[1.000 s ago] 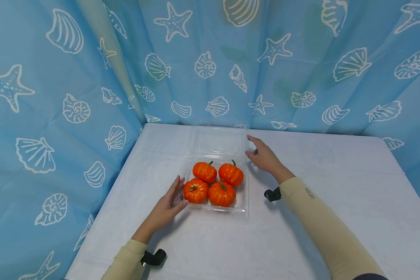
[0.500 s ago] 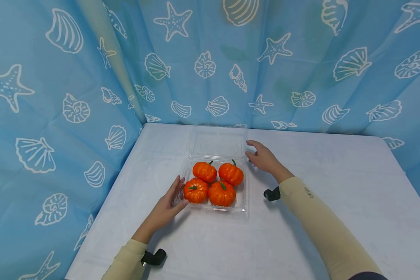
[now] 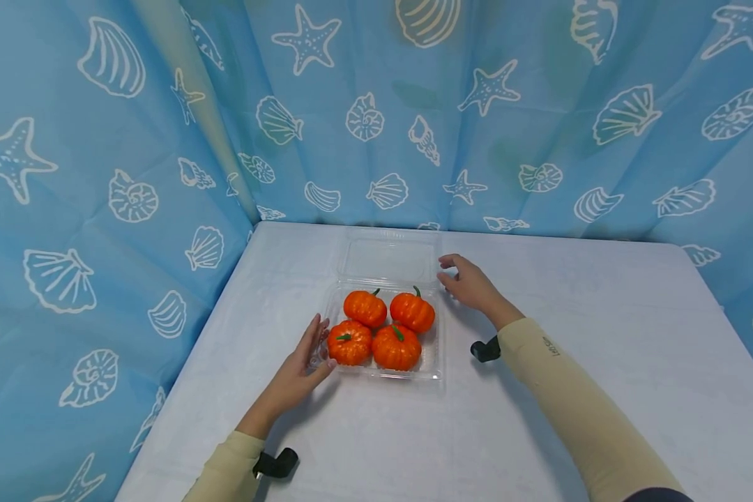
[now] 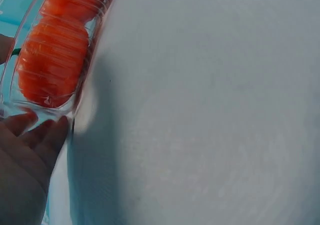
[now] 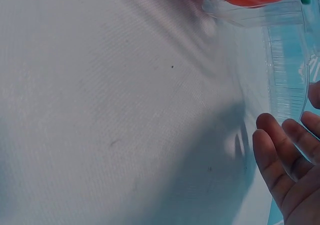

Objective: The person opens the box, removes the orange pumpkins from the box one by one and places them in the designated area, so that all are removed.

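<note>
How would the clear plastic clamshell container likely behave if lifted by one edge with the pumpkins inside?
The clamshell container looks thin and see-through, so it would probably flex or sag rather than stay stiff. Four small pumpkins sit loose in it and might shift toward the low side. Its hinged lid lies open behind and would likely flop. The left hand steadies one side.

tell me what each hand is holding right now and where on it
The left hand rests straight fingers against the near-left corner of the clear clamshell tray, steadying it. The right hand curls its fingers at the open lid's right edge; a firm grip cannot be told.

cream sleeves (image 3: 577, 411), black wrist straps (image 3: 484, 350), probably cameras
</note>
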`<action>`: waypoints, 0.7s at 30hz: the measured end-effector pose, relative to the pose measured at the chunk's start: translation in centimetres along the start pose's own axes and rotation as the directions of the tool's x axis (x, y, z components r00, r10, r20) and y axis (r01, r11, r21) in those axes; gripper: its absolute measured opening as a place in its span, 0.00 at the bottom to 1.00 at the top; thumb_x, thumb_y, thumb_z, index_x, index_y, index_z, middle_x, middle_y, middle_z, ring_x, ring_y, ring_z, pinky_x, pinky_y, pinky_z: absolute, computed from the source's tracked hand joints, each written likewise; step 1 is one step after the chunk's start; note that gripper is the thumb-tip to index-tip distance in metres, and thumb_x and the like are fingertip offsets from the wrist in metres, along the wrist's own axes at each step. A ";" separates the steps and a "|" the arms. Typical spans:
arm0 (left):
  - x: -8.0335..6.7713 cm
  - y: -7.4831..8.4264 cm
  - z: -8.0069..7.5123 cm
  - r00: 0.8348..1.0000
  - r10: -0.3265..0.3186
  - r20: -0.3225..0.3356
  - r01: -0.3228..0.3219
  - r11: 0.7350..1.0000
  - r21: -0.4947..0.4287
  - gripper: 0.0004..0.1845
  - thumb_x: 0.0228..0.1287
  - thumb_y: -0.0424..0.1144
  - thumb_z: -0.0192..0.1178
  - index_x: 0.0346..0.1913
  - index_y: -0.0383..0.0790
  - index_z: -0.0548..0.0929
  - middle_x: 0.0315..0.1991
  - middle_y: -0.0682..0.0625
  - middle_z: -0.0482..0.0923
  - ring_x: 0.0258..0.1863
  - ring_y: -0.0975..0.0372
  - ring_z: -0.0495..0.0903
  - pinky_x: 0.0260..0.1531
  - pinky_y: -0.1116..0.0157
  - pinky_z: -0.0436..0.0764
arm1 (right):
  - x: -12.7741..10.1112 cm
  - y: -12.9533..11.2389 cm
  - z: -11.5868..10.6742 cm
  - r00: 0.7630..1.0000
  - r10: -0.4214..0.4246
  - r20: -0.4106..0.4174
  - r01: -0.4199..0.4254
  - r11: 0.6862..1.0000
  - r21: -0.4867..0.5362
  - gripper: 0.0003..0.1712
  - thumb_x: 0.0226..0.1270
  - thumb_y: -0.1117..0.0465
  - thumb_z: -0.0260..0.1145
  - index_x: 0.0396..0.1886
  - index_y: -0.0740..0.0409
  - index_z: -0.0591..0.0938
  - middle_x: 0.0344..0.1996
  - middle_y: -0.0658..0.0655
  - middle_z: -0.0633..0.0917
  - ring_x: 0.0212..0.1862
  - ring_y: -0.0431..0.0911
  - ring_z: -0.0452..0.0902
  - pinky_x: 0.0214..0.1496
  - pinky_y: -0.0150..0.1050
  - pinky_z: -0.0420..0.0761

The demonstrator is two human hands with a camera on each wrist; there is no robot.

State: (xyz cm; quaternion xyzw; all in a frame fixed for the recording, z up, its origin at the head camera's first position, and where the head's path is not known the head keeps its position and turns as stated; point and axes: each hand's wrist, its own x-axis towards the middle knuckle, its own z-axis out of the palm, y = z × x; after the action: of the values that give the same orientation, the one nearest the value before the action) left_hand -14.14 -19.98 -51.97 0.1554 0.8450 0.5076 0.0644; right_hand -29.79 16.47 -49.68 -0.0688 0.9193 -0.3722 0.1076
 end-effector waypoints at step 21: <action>0.1 0.3 0.4 0.997 -0.080 -0.003 0.080 0.995 0.054 0.51 0.69 0.49 0.65 0.83 0.47 0.42 0.80 0.44 0.53 0.78 0.48 0.55 0.73 0.42 0.57 | -1.4 0.2 -0.3 0.998 -0.014 -0.065 0.015 1.000 0.001 0.27 0.79 0.54 0.59 0.73 0.56 0.69 0.62 0.62 0.75 0.54 0.55 0.76 0.56 0.49 0.85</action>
State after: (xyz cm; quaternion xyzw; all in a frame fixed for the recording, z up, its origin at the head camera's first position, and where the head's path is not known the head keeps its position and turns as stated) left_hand -14.03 -19.48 -51.92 0.1228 0.8642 0.4814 0.0799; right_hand -28.48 17.13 -49.37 -0.0632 0.9216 -0.3756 0.0748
